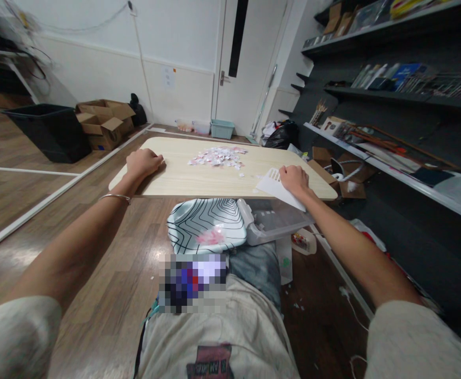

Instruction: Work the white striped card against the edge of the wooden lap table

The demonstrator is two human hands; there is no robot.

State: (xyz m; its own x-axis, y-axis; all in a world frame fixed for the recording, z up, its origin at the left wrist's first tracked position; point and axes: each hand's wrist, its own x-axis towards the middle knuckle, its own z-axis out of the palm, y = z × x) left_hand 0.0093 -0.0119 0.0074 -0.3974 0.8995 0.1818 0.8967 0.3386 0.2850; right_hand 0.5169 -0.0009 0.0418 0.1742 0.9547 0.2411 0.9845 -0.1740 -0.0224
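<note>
On the left part of the pale wooden tabletop [175,181] rests my left hand [144,162], its fingers curled closed; whatever they may hold is hidden. My right hand [294,179] is closed on a flat white slotted sheet [274,185] near the table's right front. That sheet slants over the front edge. Toward the back middle lies a heap of small white and pinkish paper scraps [218,157], with a few loose bits between it and the sheet. A patterned tray [187,221] with black lines sits below the front edge, holding some pink scraps.
Beside the tray is a clear plastic bin [273,221]. Dark shelves [392,95] loaded with supplies line the right. A black bin [49,131] and cardboard boxes [106,123] stand on the floor at left. A blurred patch [194,281] covers something on my lap.
</note>
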